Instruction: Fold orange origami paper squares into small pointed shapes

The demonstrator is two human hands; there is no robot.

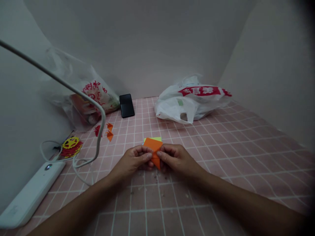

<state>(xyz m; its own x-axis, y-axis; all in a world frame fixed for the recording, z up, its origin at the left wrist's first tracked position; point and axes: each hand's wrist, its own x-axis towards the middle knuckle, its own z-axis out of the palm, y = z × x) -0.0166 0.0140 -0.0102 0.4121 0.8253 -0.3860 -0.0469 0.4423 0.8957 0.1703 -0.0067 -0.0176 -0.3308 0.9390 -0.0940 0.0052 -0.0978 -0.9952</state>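
Observation:
Between my two hands is a folded piece of orange origami paper (153, 144), with a flat upper part and a point hanging down. My left hand (137, 158) pinches its left side, thumb on top. From the right, my right hand (174, 156) grips the other edge with thumb and fingers. Just behind the orange paper, a yellow-green paper (157, 139) shows along its top edge; most of it is hidden. Small folded orange paper cranes (109, 135) and a red one (97, 131) stand farther off to the left.
A white power bank (31, 193) with a white cable (99, 144) lies at left. Yellow and red cut-out discs (71, 145) are stacked by it. A black phone (127, 105), a clear plastic bag (86, 95) and a white bag (177, 105) sit along the back wall.

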